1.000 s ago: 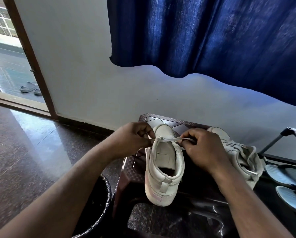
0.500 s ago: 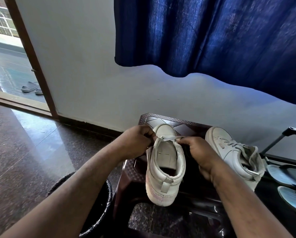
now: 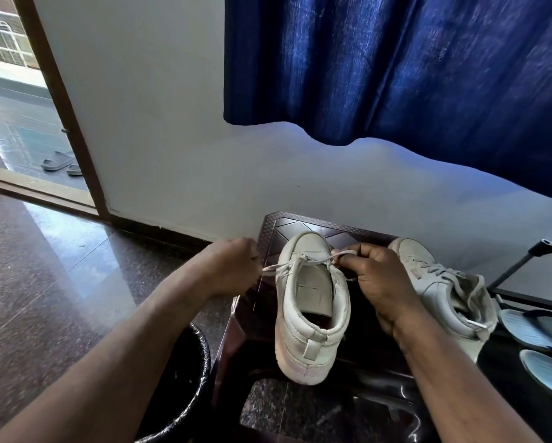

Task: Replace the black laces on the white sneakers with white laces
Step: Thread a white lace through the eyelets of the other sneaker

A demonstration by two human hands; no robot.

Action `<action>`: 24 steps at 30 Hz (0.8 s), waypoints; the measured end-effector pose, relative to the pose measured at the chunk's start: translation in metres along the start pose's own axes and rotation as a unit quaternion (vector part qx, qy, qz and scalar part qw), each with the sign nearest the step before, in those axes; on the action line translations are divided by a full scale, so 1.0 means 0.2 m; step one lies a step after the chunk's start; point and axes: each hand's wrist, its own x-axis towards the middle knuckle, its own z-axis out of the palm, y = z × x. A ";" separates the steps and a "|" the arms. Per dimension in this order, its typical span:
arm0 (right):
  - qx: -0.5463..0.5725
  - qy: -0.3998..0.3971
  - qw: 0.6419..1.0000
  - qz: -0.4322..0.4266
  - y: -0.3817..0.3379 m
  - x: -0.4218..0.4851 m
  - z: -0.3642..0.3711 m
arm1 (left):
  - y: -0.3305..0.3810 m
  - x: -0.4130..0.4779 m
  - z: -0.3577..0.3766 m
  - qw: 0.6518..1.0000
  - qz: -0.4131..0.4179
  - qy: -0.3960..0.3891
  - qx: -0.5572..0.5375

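left hand moved left off sneaker, fingers curled on white lace, right hand pinching its other end; lined bin beside stool, contents hidden.

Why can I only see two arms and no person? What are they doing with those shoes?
The camera sits on the person's head and looks down. That is why you see only their arms, as if you were looking through their eyes. There is just this one view.

The left hand and the right hand each hold part of a white lace. The lace crosses a white sneaker near its toe. That shoe stands on a dark stool, with its heel towards the camera.

A second sneaker, already laced, lies beside it on the right. Under the left arm is a bin with a black bag in it. A blue curtain hangs above, in front of the wall.
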 end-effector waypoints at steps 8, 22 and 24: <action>-0.036 0.016 0.999 -0.032 -0.02 0.00 -0.01 | 0.09 -0.01 0.05 0.970 0.051 -0.020 -0.238; -0.009 0.039 0.998 -0.057 -0.05 -0.02 -0.01 | 0.09 -0.03 0.00 0.990 0.088 0.035 -0.104; -0.013 0.041 0.997 -0.060 -0.05 -0.02 -0.01 | 0.11 -0.02 0.02 0.988 0.106 0.041 -0.104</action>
